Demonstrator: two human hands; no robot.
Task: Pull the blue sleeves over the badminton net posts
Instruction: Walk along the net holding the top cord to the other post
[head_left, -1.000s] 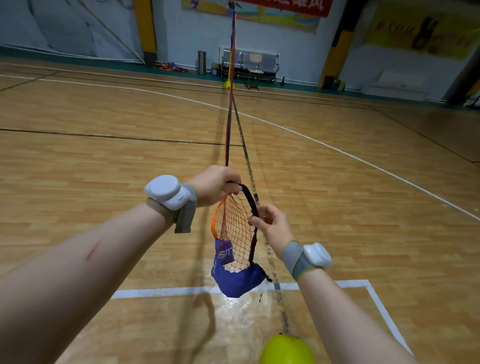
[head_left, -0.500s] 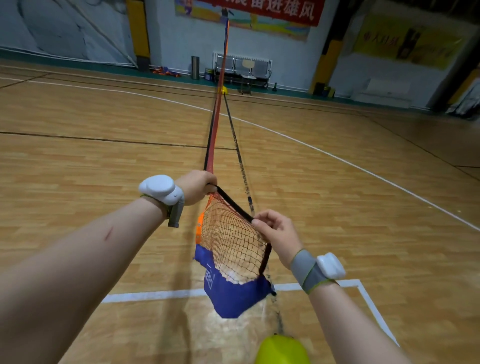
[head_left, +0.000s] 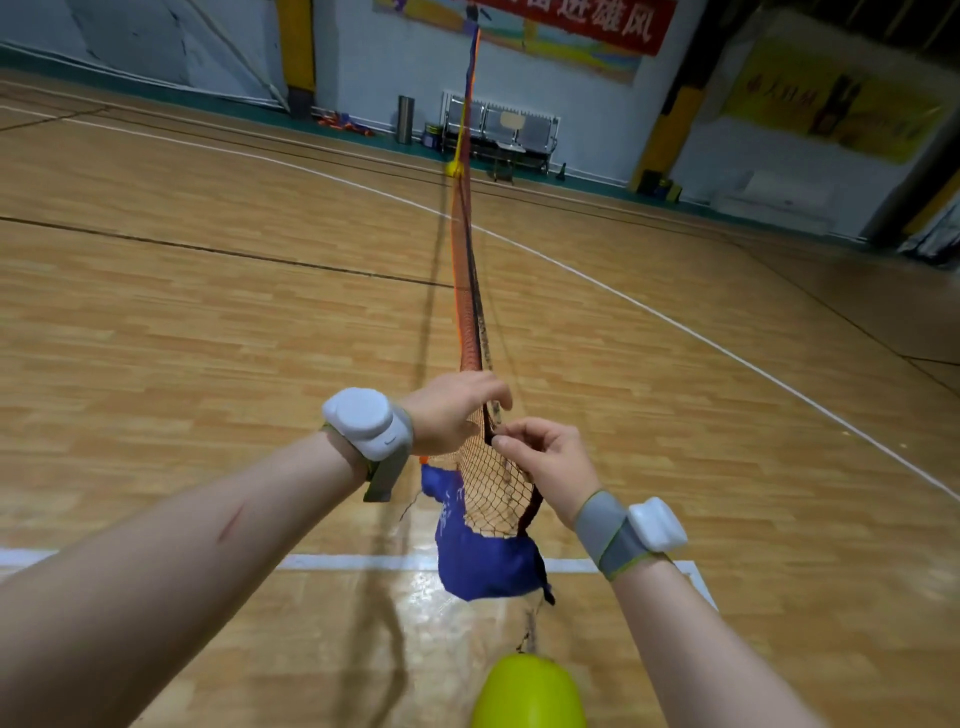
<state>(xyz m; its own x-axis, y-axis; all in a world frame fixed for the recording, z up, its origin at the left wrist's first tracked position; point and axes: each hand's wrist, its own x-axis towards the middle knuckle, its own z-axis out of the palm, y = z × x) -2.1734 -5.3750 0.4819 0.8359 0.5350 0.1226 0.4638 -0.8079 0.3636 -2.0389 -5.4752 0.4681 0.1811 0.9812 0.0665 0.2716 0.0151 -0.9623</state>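
Note:
An orange and black badminton net stretches away from me to the far post. Its near end hangs bunched between my hands, with the crumpled blue sleeve dangling at the bottom. My left hand grips the net's top edge from above. My right hand pinches the dark edge band just beside it, fingers curled. A yellow-green rounded base shows at the bottom edge, below the sleeve. No near post is visible.
The wooden court floor has white lines, one crossing under the sleeve. Metal chairs and a grey bin stand at the far wall. Both my wrists carry white strapped devices.
My hands have come closer together at the net's top edge, bunching the mesh. The blue sleeve hangs more crumpled and lower. The camera view has shifted slightly.

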